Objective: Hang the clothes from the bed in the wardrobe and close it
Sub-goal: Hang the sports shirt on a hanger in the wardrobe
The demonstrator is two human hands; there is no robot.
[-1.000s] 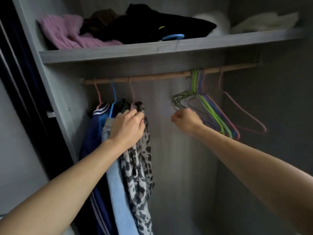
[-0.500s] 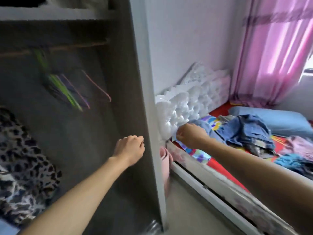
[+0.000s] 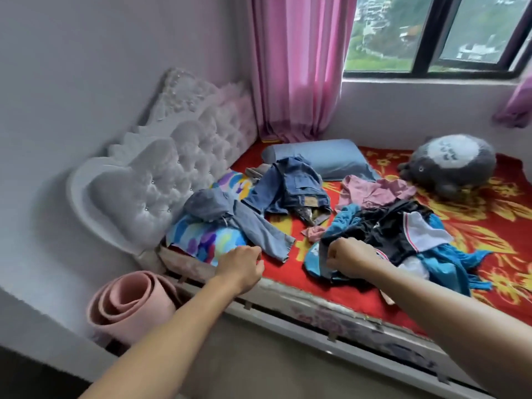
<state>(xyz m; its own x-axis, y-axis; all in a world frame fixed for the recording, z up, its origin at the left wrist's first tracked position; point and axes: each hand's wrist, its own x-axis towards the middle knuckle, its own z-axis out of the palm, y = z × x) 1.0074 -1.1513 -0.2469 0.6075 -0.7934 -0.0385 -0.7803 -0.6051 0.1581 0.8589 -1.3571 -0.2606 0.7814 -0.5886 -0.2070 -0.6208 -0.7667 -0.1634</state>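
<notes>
Red bedding has replaced the grey wardrobe interior. A second ago both hands were up at the rail among the hangers; now they reach over the near edge of the bed (image 3: 316, 305). I judge this the start of another fetch, with the wardrobe out of view behind and most of the work still to do.

The left hand (image 3: 241, 266) hovers at seven o'clock, fingers curled into a loose fist on nothing. The right hand (image 3: 349, 257), at five o'clock, pinches the near edge of a dark garment (image 3: 383, 226) that lies tangled with a turquoise one (image 3: 449, 254). Lifting it may drag its neighbour along.

Between the hands, slightly beyond, lies a pale denim hoodie (image 3: 253, 226), half over a multicoloured pillow (image 3: 207, 243). Past centre are jeans (image 3: 293, 185), and a pink top (image 3: 371, 191) at two o'clock.

A rolled pink mat (image 3: 129, 306) stands on the floor at eight o'clock against the bed corner, near the way back. Farther off are a blue pillow (image 3: 322, 156), a grey plush toy (image 3: 452, 162) and the tufted headboard (image 3: 161, 174).
</notes>
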